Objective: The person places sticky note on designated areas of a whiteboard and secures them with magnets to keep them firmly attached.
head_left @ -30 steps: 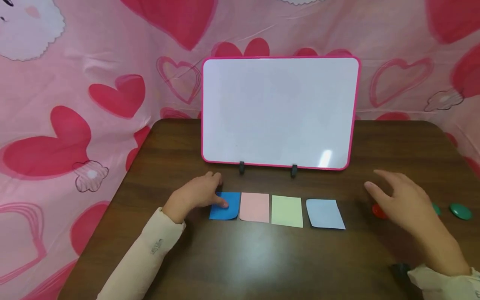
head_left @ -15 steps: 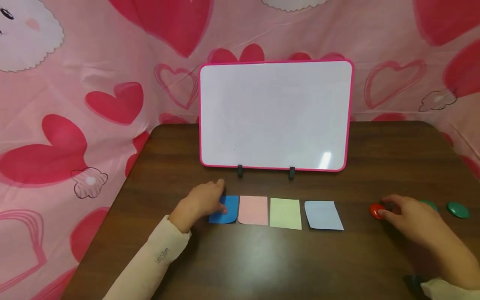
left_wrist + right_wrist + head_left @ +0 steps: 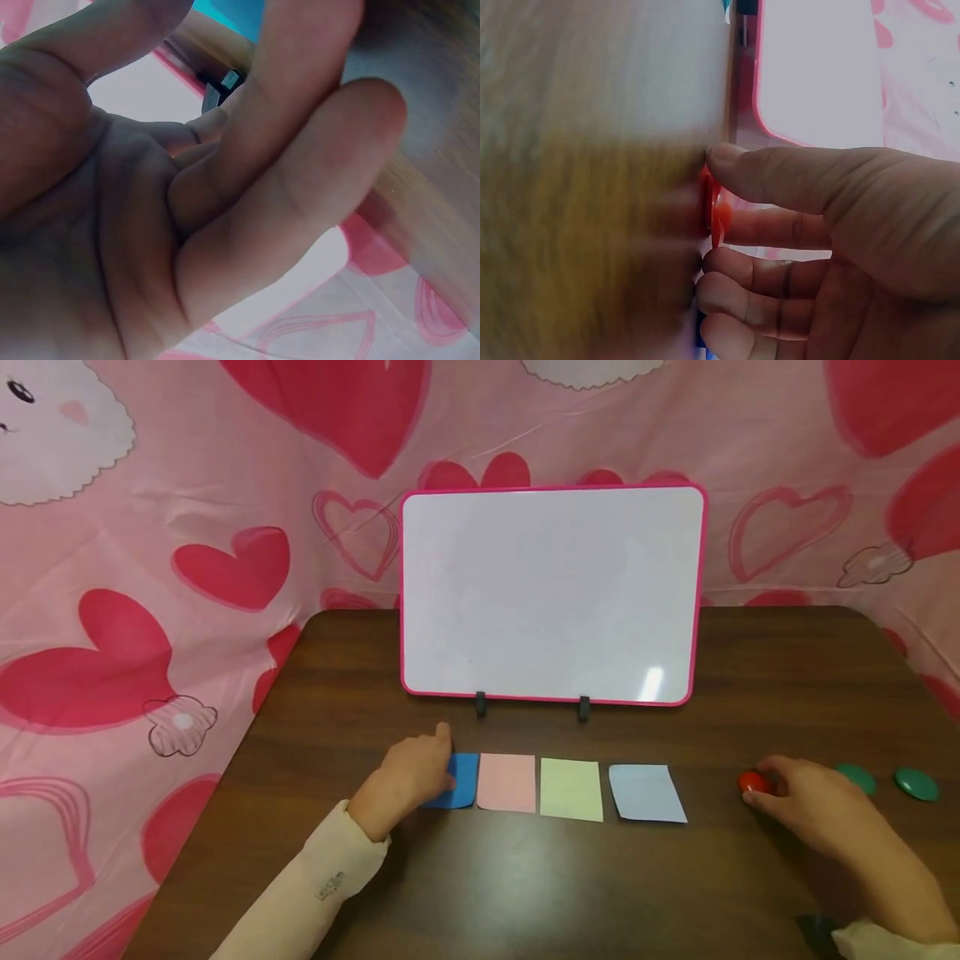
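Note:
My left hand (image 3: 408, 777) lies over the left part of a dark blue sticky note (image 3: 466, 781), thumb at the note and index finger stretched past its far edge. In the left wrist view the fingers are mostly straight, and part of the blue note (image 3: 232, 15) shows beyond them. On the right, my right hand (image 3: 813, 793) pinches a red round magnet (image 3: 753, 782) between thumb and fingers, at the table surface. The right wrist view shows the red magnet (image 3: 715, 206) edge-on, between the thumb and the other fingertips.
Pink (image 3: 507, 782), pale green (image 3: 571, 789) and light blue sticky notes (image 3: 648, 792) continue the row. Behind them stands a pink-framed whiteboard (image 3: 551, 593) on black feet (image 3: 584, 709). Two green round magnets (image 3: 856, 778) (image 3: 917, 783) lie right. A dark object (image 3: 816, 933) sits near the right sleeve.
My right hand has come down onto the red magnet and now pinches it. The left hand has shifted slightly right over the blue note, its index finger straightening. The camera view moved a little.

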### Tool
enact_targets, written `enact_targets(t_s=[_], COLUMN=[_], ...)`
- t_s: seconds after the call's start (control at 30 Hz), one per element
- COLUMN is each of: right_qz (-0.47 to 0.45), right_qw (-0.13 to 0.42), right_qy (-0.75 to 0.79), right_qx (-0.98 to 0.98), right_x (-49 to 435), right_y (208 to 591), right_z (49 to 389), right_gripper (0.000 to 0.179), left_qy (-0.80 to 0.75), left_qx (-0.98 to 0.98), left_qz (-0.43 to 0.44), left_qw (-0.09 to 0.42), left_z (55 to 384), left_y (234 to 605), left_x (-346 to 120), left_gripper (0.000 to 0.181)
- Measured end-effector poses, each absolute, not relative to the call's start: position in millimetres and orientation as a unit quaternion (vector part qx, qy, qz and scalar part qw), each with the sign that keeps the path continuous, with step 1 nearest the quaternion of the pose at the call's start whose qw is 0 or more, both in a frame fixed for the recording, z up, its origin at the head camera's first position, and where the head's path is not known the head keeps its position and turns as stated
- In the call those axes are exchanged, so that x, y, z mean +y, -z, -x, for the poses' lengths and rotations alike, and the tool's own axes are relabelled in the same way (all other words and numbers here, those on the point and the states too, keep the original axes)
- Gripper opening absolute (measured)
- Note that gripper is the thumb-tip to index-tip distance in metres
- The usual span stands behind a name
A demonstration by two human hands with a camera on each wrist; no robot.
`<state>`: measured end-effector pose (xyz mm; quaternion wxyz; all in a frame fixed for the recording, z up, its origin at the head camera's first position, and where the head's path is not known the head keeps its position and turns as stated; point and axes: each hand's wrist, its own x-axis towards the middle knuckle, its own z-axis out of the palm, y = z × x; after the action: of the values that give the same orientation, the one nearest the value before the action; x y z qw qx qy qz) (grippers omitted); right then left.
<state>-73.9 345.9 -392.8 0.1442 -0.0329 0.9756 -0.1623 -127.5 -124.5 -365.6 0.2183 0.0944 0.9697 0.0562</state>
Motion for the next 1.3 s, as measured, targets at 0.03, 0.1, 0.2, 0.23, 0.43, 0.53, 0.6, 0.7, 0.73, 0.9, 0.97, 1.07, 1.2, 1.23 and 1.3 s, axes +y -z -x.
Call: enact_targets(t_s=[0.03, 0.1, 0.2, 0.23, 0.43, 0.53, 0.6, 0.7, 0.73, 0.9, 0.97, 1.07, 1.2, 1.23, 1.3], right_qz=[0.032, 0.034, 0.035, 0.035, 0.043, 0.044, 0.042, 0.046, 0.046, 0.05, 0.05, 0.047, 0.045, 0.047, 0.054], right_qw=[0.144, 0.141, 0.139, 0.136, 0.117, 0.108, 0.108, 0.1, 0.097, 0.075, 0.071, 0.069, 0.07, 0.069, 0.061], right_qy=[0.159, 0.157, 0.152, 0.15, 0.148, 0.153, 0.155, 0.157, 0.159, 0.156, 0.155, 0.158, 0.168, 0.171, 0.174], right_qx=[0.976, 0.977, 0.978, 0.979, 0.981, 0.981, 0.981, 0.981, 0.981, 0.984, 0.984, 0.984, 0.982, 0.982, 0.981], right_x=[345, 345, 346, 347, 345, 344, 343, 342, 342, 339, 339, 338, 336, 336, 336], right_y=[393, 393, 394, 394, 395, 395, 395, 396, 396, 398, 399, 400, 401, 401, 403], right_z=[74, 74, 74, 74, 73, 72, 72, 71, 70, 68, 68, 69, 70, 70, 70], right_gripper=[0.057, 0.057, 0.057, 0.056, 0.052, 0.05, 0.05, 0.049, 0.049, 0.05, 0.052, 0.055, 0.055, 0.055, 0.054], left_qy=[-0.056, -0.057, -0.056, -0.054, -0.045, -0.046, -0.048, -0.053, -0.053, -0.041, -0.039, -0.046, -0.042, -0.041, -0.041], left_qx=[0.97, 0.97, 0.97, 0.971, 0.969, 0.97, 0.971, 0.973, 0.974, 0.974, 0.974, 0.974, 0.974, 0.973, 0.972], left_qz=[-0.095, -0.097, -0.1, -0.102, -0.112, -0.119, -0.121, -0.125, -0.127, -0.137, -0.137, -0.13, -0.131, -0.132, -0.132], left_qw=[0.219, 0.217, 0.212, 0.211, 0.214, 0.208, 0.199, 0.185, 0.182, 0.178, 0.179, 0.179, 0.182, 0.184, 0.19], left_z=[127, 126, 125, 125, 123, 121, 119, 118, 117, 117, 118, 119, 120, 120, 120], left_y=[366, 365, 365, 365, 364, 364, 365, 365, 365, 362, 360, 357, 353, 352, 352], left_x=[-125, -124, -124, -123, -118, -117, -117, -117, -117, -118, -118, -119, -120, -120, -121], left_gripper=[0.068, 0.067, 0.066, 0.065, 0.055, 0.047, 0.044, 0.041, 0.041, 0.045, 0.048, 0.049, 0.049, 0.05, 0.05])
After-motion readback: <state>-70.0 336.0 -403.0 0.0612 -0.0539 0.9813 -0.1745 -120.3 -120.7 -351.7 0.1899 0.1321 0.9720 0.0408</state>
